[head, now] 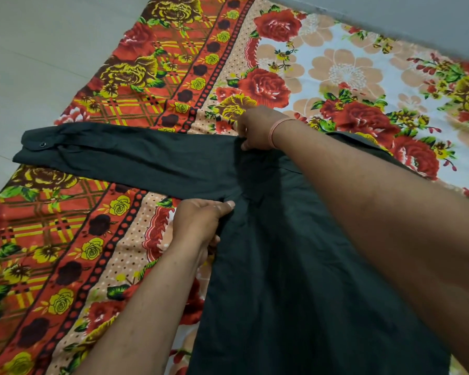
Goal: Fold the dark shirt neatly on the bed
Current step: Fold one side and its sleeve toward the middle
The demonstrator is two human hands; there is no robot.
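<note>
The dark shirt (282, 266) lies flat on the flowered bedsheet (119, 77), its body running toward me. One long sleeve (119, 155) stretches straight out to the left, its buttoned cuff reaching the sheet's left edge. My left hand (198, 223) pinches the shirt's left side edge just below the armpit. My right hand (257, 128) grips the fabric at the shoulder, where the sleeve joins the body. My right forearm crosses over the upper shirt and hides the collar area.
The sheet is red and yellow patterned on the left, white with roses on the right (349, 71). Grey floor (25, 63) borders it at the left and the top.
</note>
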